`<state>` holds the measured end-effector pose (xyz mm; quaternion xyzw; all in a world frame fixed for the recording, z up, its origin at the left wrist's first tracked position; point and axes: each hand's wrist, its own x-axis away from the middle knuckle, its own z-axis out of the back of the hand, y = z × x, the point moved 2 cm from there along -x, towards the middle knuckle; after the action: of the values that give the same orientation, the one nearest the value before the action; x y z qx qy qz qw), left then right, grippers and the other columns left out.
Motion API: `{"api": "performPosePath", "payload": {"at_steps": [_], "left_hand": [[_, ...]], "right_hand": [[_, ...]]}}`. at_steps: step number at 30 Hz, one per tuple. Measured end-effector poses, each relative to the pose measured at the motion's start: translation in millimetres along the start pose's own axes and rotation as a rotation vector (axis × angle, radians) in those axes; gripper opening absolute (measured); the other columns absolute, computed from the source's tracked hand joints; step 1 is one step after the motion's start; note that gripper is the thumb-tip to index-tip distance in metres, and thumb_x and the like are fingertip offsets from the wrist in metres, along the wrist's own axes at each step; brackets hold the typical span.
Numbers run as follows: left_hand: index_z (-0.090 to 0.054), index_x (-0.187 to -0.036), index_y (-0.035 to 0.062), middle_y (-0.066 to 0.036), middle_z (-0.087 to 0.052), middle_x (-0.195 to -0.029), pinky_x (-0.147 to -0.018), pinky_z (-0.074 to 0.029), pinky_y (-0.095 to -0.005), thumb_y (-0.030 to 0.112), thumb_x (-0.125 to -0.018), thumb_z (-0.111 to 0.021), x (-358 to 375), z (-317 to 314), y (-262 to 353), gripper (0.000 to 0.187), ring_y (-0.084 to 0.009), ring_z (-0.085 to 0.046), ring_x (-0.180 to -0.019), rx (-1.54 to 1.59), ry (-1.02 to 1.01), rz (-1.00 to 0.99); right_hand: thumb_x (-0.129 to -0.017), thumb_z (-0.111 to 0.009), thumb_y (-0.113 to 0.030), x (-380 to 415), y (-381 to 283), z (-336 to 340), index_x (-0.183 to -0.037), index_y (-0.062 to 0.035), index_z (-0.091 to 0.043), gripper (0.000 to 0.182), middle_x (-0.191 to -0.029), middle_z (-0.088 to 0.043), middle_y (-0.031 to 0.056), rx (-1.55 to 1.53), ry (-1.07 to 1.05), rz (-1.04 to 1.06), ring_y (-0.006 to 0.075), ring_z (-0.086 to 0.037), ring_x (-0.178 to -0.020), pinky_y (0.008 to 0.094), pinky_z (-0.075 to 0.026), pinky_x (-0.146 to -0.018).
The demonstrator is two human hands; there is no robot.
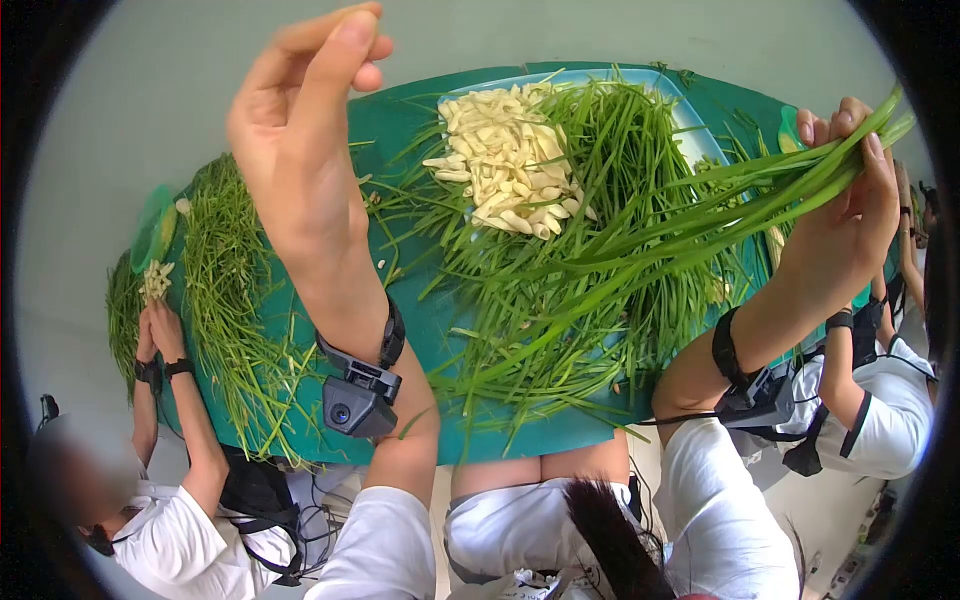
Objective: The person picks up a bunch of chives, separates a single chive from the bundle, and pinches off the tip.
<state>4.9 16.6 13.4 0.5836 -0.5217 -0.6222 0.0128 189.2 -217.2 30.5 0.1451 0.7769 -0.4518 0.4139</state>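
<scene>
My right hand [850,165] is closed around a bunch of long green chive leaves [690,225], lifted at the right, their far ends trailing left over the pile. My left hand [315,85] is raised at the upper left, thumb and fingers pinched together; I cannot tell whether something small is between them. Between my hands, a light-blue tray [690,120] bears a heap of pale, elongated pieces [510,160] resembling peeled garlic cloves. Right beside them, a thick pile of green chives [625,150] spills off the tray toward me.
The green table [410,330] curves in front of me, with another long chive pile [225,250] at left. There, a person's hands [160,330] hold a pale cluster near a green container [153,228]. Another person [880,400] sits at right. Black camera straps circle my forearms.
</scene>
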Motion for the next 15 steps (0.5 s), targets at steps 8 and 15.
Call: {"api": "performPosePath", "payload": {"at_steps": [8, 15], "left_hand": [[-0.061, -0.092, -0.0039, -0.007, -0.061, -0.076, -0.096, -0.039, -0.0415, 0.006, -0.081, -0.059, -1.9, 2.4, -5.4, 0.015, -0.015, -0.059, -0.076, 0.055, 0.002, -0.06], [-0.059, -0.099, -0.0054, -0.012, -0.062, -0.088, -0.095, -0.04, -0.0407, 0.005, -0.081, -0.058, 0.8, -1.2, -2.4, 0.02, -0.0199, -0.061, -0.086, 0.027, 0.08, -0.003]], "right_hand": [[-0.088, -0.042, -0.01, -1.3, 10.7, 13.7, -0.097, 0.0039, -0.052, 0.019, -0.098, -0.05, 0.0211, 0.057, -0.065, 0.16, 0.0243, -0.051, -0.081, 0.0379, -0.044, -0.078], [-0.09, -0.039, -0.008, -4.8, 17.1, 20.1, -0.103, 0.0024, -0.051, 0.02, -0.102, -0.05, 0.022, 0.103, -0.242, 0.301, 0.0243, -0.052, -0.081, 0.0368, -0.047, -0.077]]}}
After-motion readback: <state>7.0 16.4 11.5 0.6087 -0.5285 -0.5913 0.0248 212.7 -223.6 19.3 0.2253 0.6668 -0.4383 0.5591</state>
